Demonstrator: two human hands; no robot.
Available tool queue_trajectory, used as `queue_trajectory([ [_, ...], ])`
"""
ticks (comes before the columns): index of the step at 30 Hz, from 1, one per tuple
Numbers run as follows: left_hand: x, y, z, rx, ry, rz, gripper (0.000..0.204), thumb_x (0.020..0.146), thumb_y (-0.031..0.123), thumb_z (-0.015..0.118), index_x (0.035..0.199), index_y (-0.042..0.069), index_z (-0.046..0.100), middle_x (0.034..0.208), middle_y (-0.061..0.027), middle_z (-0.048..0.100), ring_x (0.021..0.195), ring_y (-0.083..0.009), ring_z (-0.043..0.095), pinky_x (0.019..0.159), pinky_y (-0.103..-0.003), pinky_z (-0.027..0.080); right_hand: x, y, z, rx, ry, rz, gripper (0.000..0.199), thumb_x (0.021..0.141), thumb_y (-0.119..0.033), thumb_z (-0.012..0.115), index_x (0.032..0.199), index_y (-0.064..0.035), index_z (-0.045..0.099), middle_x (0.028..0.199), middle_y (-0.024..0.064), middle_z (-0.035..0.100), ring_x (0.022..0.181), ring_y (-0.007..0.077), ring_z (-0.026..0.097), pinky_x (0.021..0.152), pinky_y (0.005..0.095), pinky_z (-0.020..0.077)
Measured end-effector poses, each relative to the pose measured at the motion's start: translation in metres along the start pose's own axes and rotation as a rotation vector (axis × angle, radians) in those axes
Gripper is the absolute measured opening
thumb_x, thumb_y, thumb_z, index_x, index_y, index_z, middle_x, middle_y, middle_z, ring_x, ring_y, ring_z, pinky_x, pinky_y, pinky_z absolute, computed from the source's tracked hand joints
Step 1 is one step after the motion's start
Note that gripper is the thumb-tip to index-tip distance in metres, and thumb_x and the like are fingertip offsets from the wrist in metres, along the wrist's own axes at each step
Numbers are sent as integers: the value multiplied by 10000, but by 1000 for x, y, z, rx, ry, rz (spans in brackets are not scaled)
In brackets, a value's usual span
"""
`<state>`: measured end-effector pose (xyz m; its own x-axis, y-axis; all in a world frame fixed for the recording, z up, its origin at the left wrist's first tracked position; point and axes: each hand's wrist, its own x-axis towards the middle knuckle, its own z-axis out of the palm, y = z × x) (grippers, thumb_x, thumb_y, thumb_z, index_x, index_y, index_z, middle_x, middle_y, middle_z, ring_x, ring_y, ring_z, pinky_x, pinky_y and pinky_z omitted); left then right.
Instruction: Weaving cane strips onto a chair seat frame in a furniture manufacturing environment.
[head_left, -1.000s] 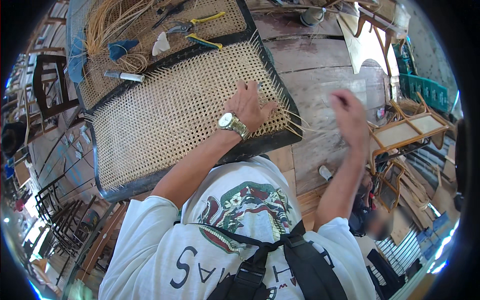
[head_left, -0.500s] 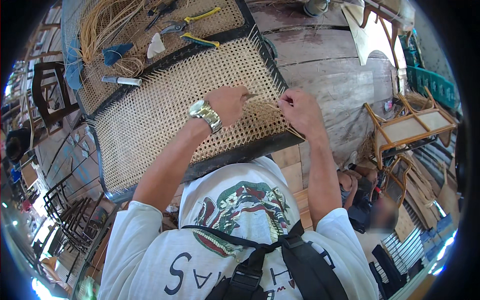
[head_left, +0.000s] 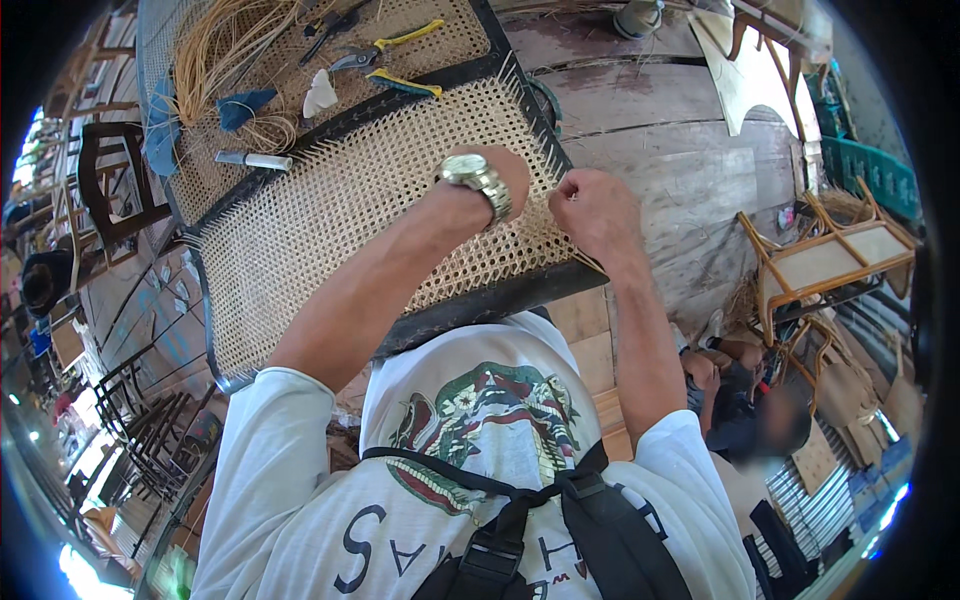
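A woven cane panel point(head_left: 310, 240) in a black frame point(head_left: 480, 298) lies before me, loose strand ends sticking up along its far and right edges. Over the panel's right part, my left hand point(head_left: 508, 180) is curled, a metal watch on its wrist. Its fingertips and whatever they grip are hidden behind the hand. My right hand point(head_left: 598, 212) is closed in a pinch at the frame's right edge, with a thin cane strand seemingly between thumb and finger.
Past the panel lie yellow-handled pruning shears point(head_left: 357, 61), a white-handled blade point(head_left: 255, 160), blue cloth point(head_left: 243, 108), a white scrap point(head_left: 320, 93) and a cane bundle point(head_left: 200, 65). A wooden chair point(head_left: 835, 262), green crate point(head_left: 868, 172) and another person point(head_left: 745, 410) are at right.
My left hand has moved right and slightly away from me, turning so that the thin pointed tool seen in it earlier is hidden. The right hand has shifted slightly left and away.
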<state>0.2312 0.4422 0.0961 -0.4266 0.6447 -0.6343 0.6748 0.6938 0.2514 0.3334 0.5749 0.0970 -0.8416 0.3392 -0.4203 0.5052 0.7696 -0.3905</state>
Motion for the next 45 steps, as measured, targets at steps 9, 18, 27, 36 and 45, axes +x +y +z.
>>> queue_trajectory([
  [9, -12, 5, 30, -116, 97, -85, 230, 878, 214, 605, 962, 52, 745, 927, -200, 723, 889, -340, 717, 779, -456, 566, 17, 11, 10, 89, -197, 62, 197, 765, -229, 620, 841, -89, 737, 868, 159, 715, 847, 351, 689, 775, 445, 539],
  [18, -15, 8, 23, -116, 153, -67, 214, 849, 160, 603, 942, 38, 753, 925, -206, 725, 888, -345, 722, 757, -447, 584, 22, 28, 11, 196, -196, -13, 208, 757, -241, 666, 836, -58, 728, 837, 171, 708, 795, 342, 688, 736, 415, 538],
  [27, -38, 9, 37, -169, 263, -23, 212, 893, 200, 581, 940, 43, 714, 858, -226, 707, 828, -382, 706, 725, -490, 564, 27, 22, 8, 136, -152, -86, 206, 718, -224, 666, 797, -42, 722, 803, 186, 697, 753, 332, 685, 703, 404, 538],
  [36, -36, 9, 49, -113, 284, -17, 192, 906, 182, 566, 945, 62, 710, 832, -214, 701, 818, -375, 705, 722, -488, 560, 28, 21, 12, 93, -245, -31, 199, 747, -242, 659, 810, -65, 727, 795, 177, 695, 762, 337, 683, 706, 420, 535],
  [45, -17, -7, 56, -256, 312, -87, 258, 923, 323, 597, 957, 94, 712, 845, -187, 708, 801, -377, 692, 736, -487, 534, 15, 15, 24, 87, -150, -187, 238, 869, -263, 624, 872, -39, 704, 912, 198, 687, 856, 372, 664, 744, 449, 516],
])
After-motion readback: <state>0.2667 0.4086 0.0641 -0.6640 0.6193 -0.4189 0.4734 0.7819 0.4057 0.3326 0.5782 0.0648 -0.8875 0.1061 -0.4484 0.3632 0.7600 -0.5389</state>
